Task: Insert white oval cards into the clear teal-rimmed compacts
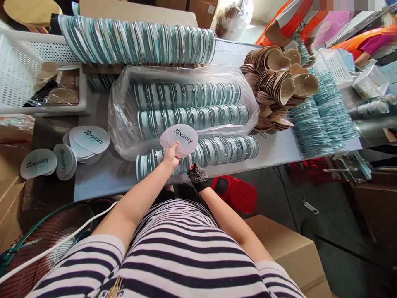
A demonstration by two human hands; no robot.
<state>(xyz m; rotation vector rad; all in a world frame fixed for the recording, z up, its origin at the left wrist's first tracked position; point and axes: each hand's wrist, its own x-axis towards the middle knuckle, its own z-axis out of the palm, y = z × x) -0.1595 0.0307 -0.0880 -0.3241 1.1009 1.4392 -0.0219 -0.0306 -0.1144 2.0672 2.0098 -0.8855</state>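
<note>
My left hand [171,157] grips a fanned stack of white oval cards [185,141] printed with "beauty", its thumb lying on top. The stack is above the front row of round teal-and-white packaged pieces [231,151]. My right hand [198,175], in a black dotted glove with bare fingertips, is closed at the front edge of that row; what its fingers hold, if anything, is hidden. Behind, two more rows of the pieces [192,116] lie in a clear plastic bag [119,120]. More oval cards [89,140] are piled at the table's left.
A long row of discs [139,41] stands at the back. Brown heart-shaped pieces [279,87] and stacked teal packs [322,120] occupy the right. A white basket [83,89] is at left, a fan [56,244] below it. A red stool [238,192] and carton [282,248] are near me. Other people work opposite.
</note>
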